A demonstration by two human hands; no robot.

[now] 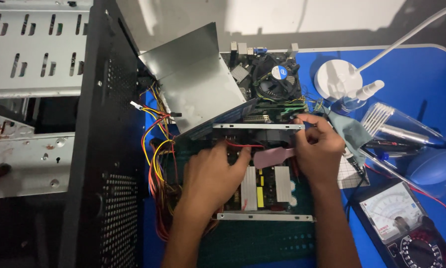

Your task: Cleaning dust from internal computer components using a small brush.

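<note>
Left hand [210,173]: laid flat, grasping nothing, on opened power supply [262,191] at mat centre. Right hand [318,149]: pinching pink brush [272,157] over its heatsinks. Adjacent: wire bundle [156,159], motherboard [275,82], analogue multimeter [406,223]. Risk, judged: bristles or fingers bridging charged capacitors, or snagging wires.

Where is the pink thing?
In the head view the pink strip lies middle-right, over the opened power supply, between the left hand and the right hand, which pinches its end.
</note>
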